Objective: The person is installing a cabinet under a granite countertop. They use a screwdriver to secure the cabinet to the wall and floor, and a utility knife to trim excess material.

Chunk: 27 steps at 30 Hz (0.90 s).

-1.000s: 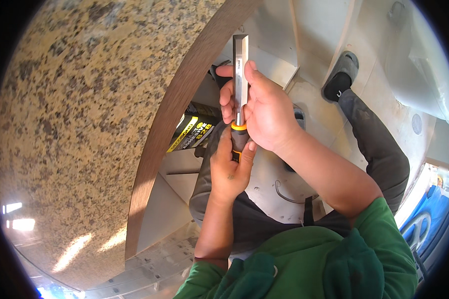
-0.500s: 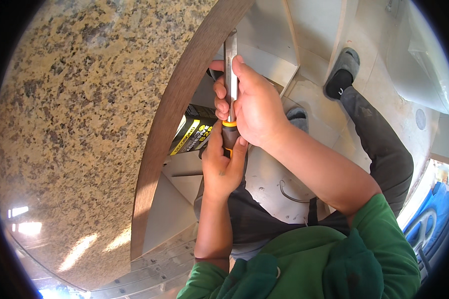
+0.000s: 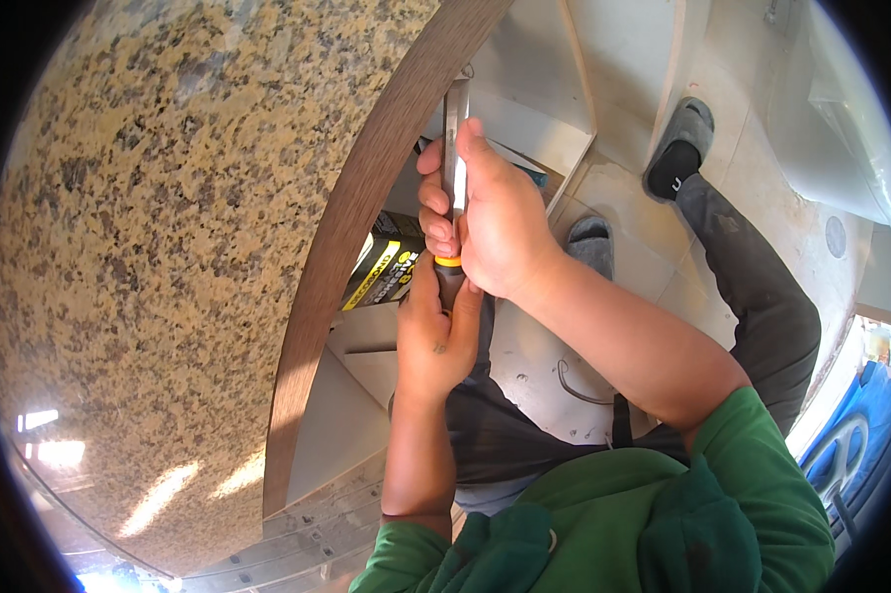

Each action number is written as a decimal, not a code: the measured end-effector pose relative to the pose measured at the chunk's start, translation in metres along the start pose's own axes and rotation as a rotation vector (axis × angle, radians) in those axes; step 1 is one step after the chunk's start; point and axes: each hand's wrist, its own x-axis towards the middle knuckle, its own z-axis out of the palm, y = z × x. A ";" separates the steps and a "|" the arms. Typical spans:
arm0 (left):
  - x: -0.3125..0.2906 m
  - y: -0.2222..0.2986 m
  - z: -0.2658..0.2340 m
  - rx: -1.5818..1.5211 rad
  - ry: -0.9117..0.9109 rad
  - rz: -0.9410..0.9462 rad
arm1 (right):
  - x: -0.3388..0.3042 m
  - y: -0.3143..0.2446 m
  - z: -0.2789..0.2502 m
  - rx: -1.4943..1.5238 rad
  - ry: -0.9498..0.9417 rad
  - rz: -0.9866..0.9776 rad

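A chisel (image 3: 457,128) with a flat metal blade and a black handle with a yellow collar points away from me. Its tip is beside the dark wooden edge strip (image 3: 366,188) of the speckled stone counter (image 3: 198,247); whether it touches the strip I cannot tell. My left hand (image 3: 437,331) is closed round the handle, nearest to me. Farther up, my right hand (image 3: 505,217) wraps the blade, its thumb lying along the metal. A small thin curl (image 3: 468,71) shows at the tip.
Under the counter stands a black and yellow can (image 3: 381,267) among pale cabinet panels (image 3: 337,425). My legs (image 3: 762,277) and grey slippers (image 3: 687,128) are on the right over the tiled floor. Clear plastic sheeting (image 3: 831,119) is at the far right, with a blue thing (image 3: 865,415) below it.
The chisel and both hands have drawn back slightly toward me. Its tip sits a little lower along the wooden strip, and a small curl now shows there.
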 end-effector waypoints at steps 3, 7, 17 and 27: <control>0.006 0.012 -0.006 0.029 -0.023 -0.026 | 0.000 -0.003 0.008 -0.007 0.048 -0.005; 0.010 0.012 -0.009 0.041 -0.010 0.017 | 0.005 -0.006 0.014 0.003 0.085 0.000; 0.011 0.018 -0.014 0.089 -0.038 -0.003 | 0.008 -0.004 0.019 0.007 0.143 0.011; 0.019 0.019 -0.021 0.130 -0.100 -0.030 | 0.011 -0.008 0.025 0.006 0.181 -0.001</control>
